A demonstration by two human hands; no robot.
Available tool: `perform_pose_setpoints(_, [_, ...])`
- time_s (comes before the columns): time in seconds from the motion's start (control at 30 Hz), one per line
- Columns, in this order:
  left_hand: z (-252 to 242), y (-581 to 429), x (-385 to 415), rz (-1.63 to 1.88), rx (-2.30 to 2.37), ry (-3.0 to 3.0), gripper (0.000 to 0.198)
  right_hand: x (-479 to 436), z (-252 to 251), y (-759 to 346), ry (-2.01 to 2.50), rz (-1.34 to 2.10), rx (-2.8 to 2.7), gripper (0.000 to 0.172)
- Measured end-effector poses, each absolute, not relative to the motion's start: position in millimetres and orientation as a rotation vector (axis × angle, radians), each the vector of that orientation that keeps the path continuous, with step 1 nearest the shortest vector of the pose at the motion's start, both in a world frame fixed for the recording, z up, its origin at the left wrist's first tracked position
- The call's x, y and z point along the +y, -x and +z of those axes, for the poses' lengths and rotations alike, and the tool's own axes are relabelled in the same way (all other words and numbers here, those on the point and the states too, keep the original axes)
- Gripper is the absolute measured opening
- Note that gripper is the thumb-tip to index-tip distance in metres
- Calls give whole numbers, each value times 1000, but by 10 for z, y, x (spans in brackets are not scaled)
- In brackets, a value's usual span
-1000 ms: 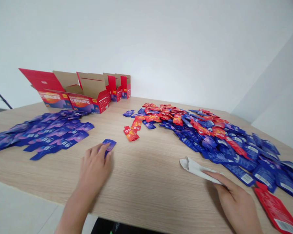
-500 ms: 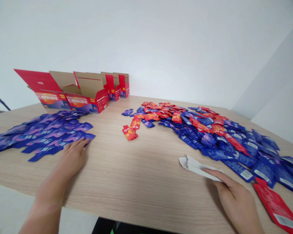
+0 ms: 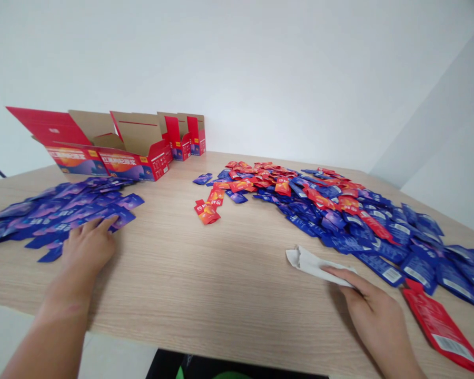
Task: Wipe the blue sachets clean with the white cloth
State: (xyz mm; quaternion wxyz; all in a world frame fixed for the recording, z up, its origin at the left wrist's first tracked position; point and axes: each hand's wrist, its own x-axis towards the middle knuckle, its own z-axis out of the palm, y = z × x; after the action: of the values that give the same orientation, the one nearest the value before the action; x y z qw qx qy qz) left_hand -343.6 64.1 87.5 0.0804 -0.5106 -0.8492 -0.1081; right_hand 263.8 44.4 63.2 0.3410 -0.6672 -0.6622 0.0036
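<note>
My left hand lies over the near right edge of a layered spread of blue-purple pouches. Its fingers are stretched out, with the tips touching the end blue pouch. On the right, my right hand pinches a folded white tissue between thumb and fingers, just above the tabletop. Close beside that hand rests a red pouch with a barcode label. Beyond the tissue spreads a large mixed heap of blue pouches and red pouches.
Open red cardboard boxes stand in a row at the back left, flaps raised. Two smaller-looking red boxes are behind them, near the wall. A few loose red sachets lie mid-table. The wooden table's front edge runs below my hands.
My left hand has moved left and slightly toward me, and the end blue pouch has slid left with it. The right hand keeps its hold on the tissue. The whole view has shifted slightly.
</note>
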Motion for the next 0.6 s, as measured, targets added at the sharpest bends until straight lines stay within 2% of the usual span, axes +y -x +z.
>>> perform_pose_setpoints(0.3, [995, 3137, 537, -448, -2559, 1269, 65, 424, 660, -2587, 1742, -41, -1796, 44])
perform_pose_setpoints(0.6, [884, 2921, 463, -302, -2493, 1553, 60, 426, 634, -2599, 1755, -89, -1863, 46])
